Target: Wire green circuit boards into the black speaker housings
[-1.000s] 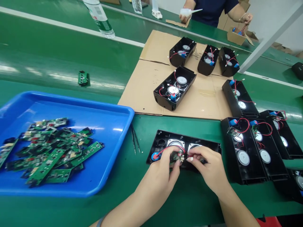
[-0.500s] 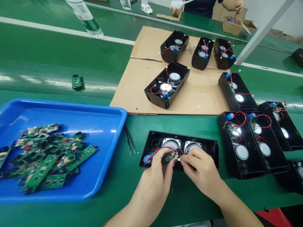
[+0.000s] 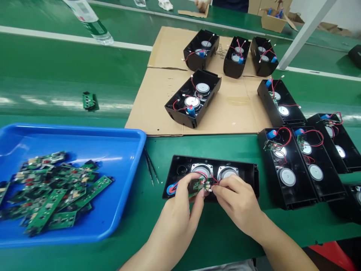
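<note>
My left hand grips a small green circuit board between thumb and index finger. Beside it, my right hand pinches a thin red-and-black wire close to the white connectors on the board's edge. Whether the plug is seated I cannot tell. Both hands are over a black speaker housing, which lies open side up on the green table. Inside it are two round speakers and a blue cylinder with a red wire, partly hidden by my left hand.
A blue tray heaped with circuit boards stands at left, with tweezers beside it. More speaker housings stand on a cardboard sheet and at right. A water bottle and a loose board lie farther back. Another person's hand shows across.
My right hand's fingertips have come closer against the board's connectors, and the board has turned slightly in my left hand. The whole view has shifted a little.
</note>
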The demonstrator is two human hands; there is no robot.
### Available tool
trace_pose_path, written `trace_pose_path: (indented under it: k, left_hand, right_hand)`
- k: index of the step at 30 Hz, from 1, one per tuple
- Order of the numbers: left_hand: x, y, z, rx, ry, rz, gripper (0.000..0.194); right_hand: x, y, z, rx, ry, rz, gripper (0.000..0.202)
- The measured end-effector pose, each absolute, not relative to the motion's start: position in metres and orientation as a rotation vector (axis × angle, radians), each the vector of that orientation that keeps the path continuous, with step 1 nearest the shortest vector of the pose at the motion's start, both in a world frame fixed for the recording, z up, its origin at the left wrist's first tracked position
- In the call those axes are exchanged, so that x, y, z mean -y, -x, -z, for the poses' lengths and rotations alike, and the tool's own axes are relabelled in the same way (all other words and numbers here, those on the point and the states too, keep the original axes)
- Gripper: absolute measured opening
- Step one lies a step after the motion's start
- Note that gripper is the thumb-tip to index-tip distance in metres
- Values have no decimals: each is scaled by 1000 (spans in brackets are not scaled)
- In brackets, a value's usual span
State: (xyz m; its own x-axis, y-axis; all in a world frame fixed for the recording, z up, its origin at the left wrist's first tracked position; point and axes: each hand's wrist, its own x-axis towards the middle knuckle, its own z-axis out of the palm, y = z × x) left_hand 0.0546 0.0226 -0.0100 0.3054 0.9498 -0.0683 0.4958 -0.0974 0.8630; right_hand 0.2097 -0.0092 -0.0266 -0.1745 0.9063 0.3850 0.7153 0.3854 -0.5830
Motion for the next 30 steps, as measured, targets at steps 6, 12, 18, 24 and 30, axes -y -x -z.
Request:
trace_pose_path:
  k: [6,12,18,24,30]
  left_hand:
    - [-24,-55,7,-1304,-1703,-667,21]
    - [-23,-54,11,-1297,-1885,-660,20]
    - [-24,-54,11,-1200,-2122,-650,18]
    - [-26,-52,13,-1089,-2130,-668,23]
    - [-27,-56,23,-1132,-1885,-676,17]
  right_hand:
    - [9,-210,27,1942,1389,-334,22]
    - [9,-209,26,2075,1381,-234,29]
    - [10,-206,28,2057,1433,-166,31]
    - [9,-202,32,1966,1507,-190,32]
    - [7,-195,39,1915,1599,-70,34]
